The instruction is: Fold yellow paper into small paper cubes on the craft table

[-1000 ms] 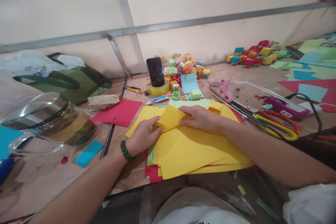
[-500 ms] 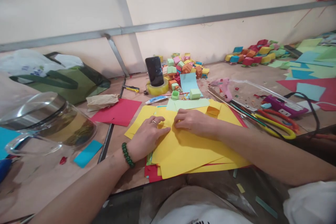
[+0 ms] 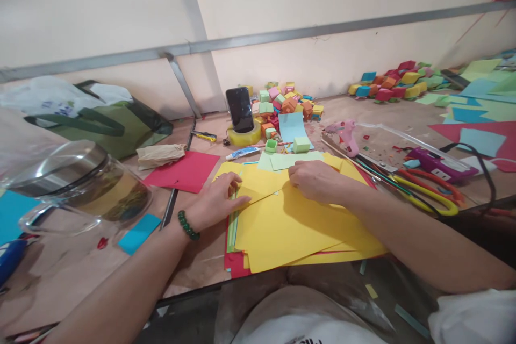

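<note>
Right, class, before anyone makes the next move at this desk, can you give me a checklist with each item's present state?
1. Left hand and right hand at the yellow paper: ok.
2. Yellow sheets squared up: not ok, their near edges are fanned out.
3. Right hand's grip on paper: cannot tell, fingertips hidden.
4. Yellow-handled scissors away from both hands: ok, lying right of the paper.
5. Pink glue gun switched off: cannot tell.
6. Phone propped up at the tape roll: ok.

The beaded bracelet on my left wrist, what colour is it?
Dark green beads, seen in the head view.
</note>
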`<action>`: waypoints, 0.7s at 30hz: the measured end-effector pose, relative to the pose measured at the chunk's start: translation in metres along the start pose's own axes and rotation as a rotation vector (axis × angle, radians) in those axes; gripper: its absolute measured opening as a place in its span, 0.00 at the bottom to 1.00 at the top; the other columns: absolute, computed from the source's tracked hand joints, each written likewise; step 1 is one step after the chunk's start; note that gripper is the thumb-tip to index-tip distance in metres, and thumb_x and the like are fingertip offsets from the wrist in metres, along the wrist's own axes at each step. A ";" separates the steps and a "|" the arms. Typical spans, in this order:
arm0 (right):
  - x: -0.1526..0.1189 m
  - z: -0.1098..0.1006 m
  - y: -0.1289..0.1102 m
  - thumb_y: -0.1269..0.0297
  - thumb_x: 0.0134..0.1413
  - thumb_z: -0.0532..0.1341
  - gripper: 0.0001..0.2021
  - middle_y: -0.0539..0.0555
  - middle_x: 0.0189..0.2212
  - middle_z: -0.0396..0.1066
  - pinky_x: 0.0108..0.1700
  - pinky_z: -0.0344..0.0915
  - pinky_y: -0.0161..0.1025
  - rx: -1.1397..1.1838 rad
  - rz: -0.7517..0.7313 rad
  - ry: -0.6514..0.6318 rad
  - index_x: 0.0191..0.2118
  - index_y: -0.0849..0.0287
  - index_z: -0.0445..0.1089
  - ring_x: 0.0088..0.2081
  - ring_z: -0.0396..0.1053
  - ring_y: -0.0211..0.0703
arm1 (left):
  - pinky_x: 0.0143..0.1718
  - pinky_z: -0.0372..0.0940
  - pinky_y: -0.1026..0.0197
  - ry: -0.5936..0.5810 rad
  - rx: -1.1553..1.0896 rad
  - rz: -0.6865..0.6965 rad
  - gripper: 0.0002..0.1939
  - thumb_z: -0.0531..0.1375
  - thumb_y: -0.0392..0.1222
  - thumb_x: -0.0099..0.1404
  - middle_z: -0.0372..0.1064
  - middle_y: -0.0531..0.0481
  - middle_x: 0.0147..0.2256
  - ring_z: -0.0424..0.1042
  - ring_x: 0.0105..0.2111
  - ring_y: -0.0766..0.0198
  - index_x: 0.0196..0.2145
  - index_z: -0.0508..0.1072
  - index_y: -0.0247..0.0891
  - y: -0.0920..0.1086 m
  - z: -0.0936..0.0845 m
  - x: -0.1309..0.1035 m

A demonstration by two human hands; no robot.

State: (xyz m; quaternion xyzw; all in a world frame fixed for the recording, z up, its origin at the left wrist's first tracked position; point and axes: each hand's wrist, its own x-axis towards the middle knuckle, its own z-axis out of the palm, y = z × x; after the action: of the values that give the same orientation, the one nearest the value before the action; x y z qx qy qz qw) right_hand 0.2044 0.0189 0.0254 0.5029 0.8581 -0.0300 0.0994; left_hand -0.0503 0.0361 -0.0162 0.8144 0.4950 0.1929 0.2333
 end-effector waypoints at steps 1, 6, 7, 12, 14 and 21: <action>0.001 0.000 -0.001 0.79 0.50 0.54 0.11 0.60 0.37 0.74 0.31 0.55 0.35 0.004 0.005 0.004 0.30 0.63 0.72 0.41 0.70 0.45 | 0.27 0.62 0.62 0.001 -0.075 -0.034 0.24 0.61 0.49 0.55 0.64 0.54 0.28 0.64 0.25 0.65 0.47 0.67 0.34 0.001 0.004 0.001; 0.003 0.008 0.003 0.78 0.53 0.52 0.12 0.59 0.38 0.74 0.36 0.61 0.37 0.082 0.013 0.113 0.32 0.61 0.72 0.42 0.71 0.48 | 0.27 0.60 0.65 0.076 -0.203 -0.013 0.23 0.59 0.42 0.56 0.61 0.56 0.25 0.62 0.24 0.68 0.49 0.67 0.32 0.018 0.006 -0.001; 0.004 0.011 0.004 0.77 0.52 0.52 0.12 0.60 0.40 0.74 0.39 0.63 0.38 0.121 -0.002 0.207 0.36 0.61 0.71 0.44 0.70 0.49 | 0.27 0.60 0.65 0.107 -0.169 0.028 0.19 0.58 0.41 0.57 0.62 0.56 0.25 0.62 0.25 0.68 0.46 0.69 0.33 0.021 0.005 -0.003; 0.006 0.020 0.012 0.72 0.47 0.60 0.28 0.63 0.54 0.65 0.55 0.61 0.49 0.339 -0.269 0.765 0.57 0.62 0.59 0.57 0.59 0.53 | 0.30 0.60 0.63 0.125 0.091 0.330 0.12 0.53 0.36 0.62 0.67 0.50 0.27 0.65 0.28 0.65 0.37 0.76 0.35 0.029 0.009 -0.015; 0.008 0.023 0.015 0.72 0.49 0.60 0.21 0.60 0.47 0.71 0.52 0.63 0.48 0.374 -0.389 0.768 0.52 0.59 0.64 0.52 0.65 0.50 | 0.32 0.62 0.62 0.098 0.177 0.423 0.15 0.52 0.36 0.62 0.70 0.47 0.29 0.67 0.30 0.64 0.44 0.76 0.36 0.031 0.010 -0.019; 0.016 0.032 0.025 0.83 0.36 0.55 0.15 0.55 0.36 0.75 0.39 0.65 0.36 0.458 -0.389 0.396 0.31 0.60 0.71 0.38 0.71 0.43 | 0.47 0.62 0.45 -0.094 0.374 0.474 0.31 0.60 0.42 0.52 0.71 0.40 0.45 0.68 0.42 0.50 0.55 0.69 0.36 0.040 0.002 -0.019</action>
State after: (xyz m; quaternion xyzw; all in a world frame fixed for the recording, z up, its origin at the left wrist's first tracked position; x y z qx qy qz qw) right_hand 0.2235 0.0399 -0.0078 0.3353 0.9114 -0.1421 -0.1916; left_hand -0.0292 0.0029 0.0032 0.9441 0.3067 0.1095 0.0504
